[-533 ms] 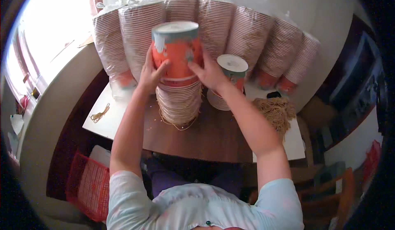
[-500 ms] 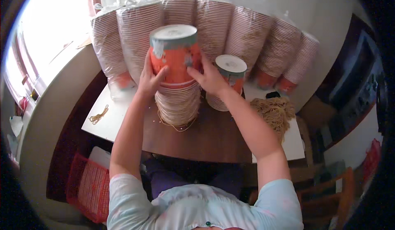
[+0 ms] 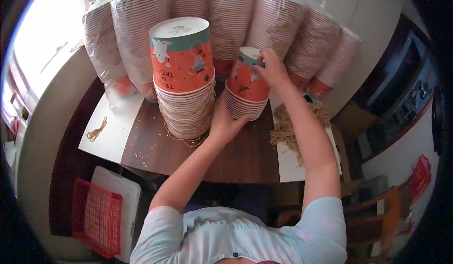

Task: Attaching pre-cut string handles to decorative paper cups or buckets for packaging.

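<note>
An upside-down stack of orange paper buckets (image 3: 247, 82) with green bands stands right of centre on the table. My left hand (image 3: 224, 121) is closed around its lower left side, thumb along the pale rims. At the top, my right hand (image 3: 273, 71) grips the base of the uppermost bucket, with part of the fingers hidden behind it. Left of my hands rises a taller upside-down bucket stack (image 3: 183, 68), its top bucket printed with cartoon figures. Twine handles (image 3: 186, 139) hang in loops around the lower rims of that stack.
Tall plastic-wrapped bucket stacks (image 3: 231, 21) line the back of the table. A heap of twine handles (image 3: 290, 132) lies at the right, a small twine bundle (image 3: 96, 129) at the left. Below on the left is a red basket (image 3: 96, 217); a wooden chair (image 3: 373, 221) stands at lower right.
Both hands have left the tall stack, where a bucket now sits on top. They have moved right and taken hold of the shorter stack, which now tilts slightly.
</note>
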The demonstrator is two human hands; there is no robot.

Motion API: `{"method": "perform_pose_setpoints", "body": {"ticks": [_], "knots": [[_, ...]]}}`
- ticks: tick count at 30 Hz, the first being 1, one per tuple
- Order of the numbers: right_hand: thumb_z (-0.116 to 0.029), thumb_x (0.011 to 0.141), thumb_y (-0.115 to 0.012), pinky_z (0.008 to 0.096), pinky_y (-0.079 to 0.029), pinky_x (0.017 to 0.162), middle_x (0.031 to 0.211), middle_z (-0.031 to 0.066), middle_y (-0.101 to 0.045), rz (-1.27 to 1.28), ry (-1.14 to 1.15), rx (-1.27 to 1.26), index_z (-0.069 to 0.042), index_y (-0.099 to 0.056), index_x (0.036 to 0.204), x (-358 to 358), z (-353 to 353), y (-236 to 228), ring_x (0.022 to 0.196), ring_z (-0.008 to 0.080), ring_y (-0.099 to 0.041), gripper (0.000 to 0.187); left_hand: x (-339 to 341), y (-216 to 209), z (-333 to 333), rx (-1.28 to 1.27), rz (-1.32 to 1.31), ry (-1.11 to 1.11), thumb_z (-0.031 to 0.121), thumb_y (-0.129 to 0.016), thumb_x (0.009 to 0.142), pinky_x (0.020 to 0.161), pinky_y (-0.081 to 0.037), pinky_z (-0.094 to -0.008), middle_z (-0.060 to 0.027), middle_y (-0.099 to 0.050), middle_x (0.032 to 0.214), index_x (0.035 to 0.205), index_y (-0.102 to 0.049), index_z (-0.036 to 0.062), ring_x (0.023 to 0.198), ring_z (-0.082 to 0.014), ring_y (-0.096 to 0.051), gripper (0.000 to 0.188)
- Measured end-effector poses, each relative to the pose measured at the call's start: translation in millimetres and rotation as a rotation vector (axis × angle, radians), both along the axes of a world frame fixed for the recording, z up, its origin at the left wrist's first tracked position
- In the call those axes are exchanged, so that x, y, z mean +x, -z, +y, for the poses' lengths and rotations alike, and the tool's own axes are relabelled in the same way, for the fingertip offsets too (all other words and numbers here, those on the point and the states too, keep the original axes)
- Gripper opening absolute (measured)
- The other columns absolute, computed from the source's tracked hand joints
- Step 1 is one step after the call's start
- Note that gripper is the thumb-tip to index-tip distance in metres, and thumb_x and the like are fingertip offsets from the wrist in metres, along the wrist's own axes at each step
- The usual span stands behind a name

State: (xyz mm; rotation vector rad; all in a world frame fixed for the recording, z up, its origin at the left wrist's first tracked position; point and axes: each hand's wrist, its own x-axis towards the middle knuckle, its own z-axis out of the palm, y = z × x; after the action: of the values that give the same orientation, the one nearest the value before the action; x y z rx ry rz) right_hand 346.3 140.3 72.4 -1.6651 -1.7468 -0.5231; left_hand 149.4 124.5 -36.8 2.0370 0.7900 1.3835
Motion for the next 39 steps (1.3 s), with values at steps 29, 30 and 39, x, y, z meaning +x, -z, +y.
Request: {"method": "perform_pose_setpoints", "body": {"ticks": [29,30,39], "knots": [[-0.014,0.077,-0.067,0.0362,-0.050,0.069,0.100,0.0114,-0.061,0.697,0.278,-0.352,-0.005,-0.065,0.091,-37.6,-224.9,157.0,0.078,0.0284,-0.062,0.017,-119.4,-18.8,-85.3,0.520,0.458,0.266,0.013,-0.072,0.063,0.090,-0.040,-0.0448,-0.0061,-0.054,0.080,0.095,-0.059,0.0088,0.085,-0.0270,-0.054,0.034],[-0.014,0.074,-0.068,0.0380,-0.049,0.070,0.097,0.0119,-0.060,0.606,0.338,-0.363,-0.006,-0.066,0.086,-16.7,-226.7,151.0,0.079,0.0310,-0.060,0.015,-120.4,-18.5,-88.1,0.542,0.517,0.241,0.012,-0.072,0.063,0.091,-0.040,-0.0453,-0.0057,-0.054,0.081,0.094,-0.059,0.0092,0.086,-0.0269,-0.054,0.034],[-0.014,0.076,-0.064,0.0425,-0.043,0.080,0.091,0.0128,-0.055,0.194,0.189,-0.690,-0.006,-0.065,0.083,38.1,-223.8,156.1,0.093,0.0326,-0.053,0.011,-116.3,-20.9,-129.8,0.612,0.113,0.269,0.004,-0.070,0.060,0.072,-0.046,-0.0383,-0.0060,-0.058,0.084,0.091,-0.064,0.0050,0.077,-0.0232,-0.059,0.031]]}}
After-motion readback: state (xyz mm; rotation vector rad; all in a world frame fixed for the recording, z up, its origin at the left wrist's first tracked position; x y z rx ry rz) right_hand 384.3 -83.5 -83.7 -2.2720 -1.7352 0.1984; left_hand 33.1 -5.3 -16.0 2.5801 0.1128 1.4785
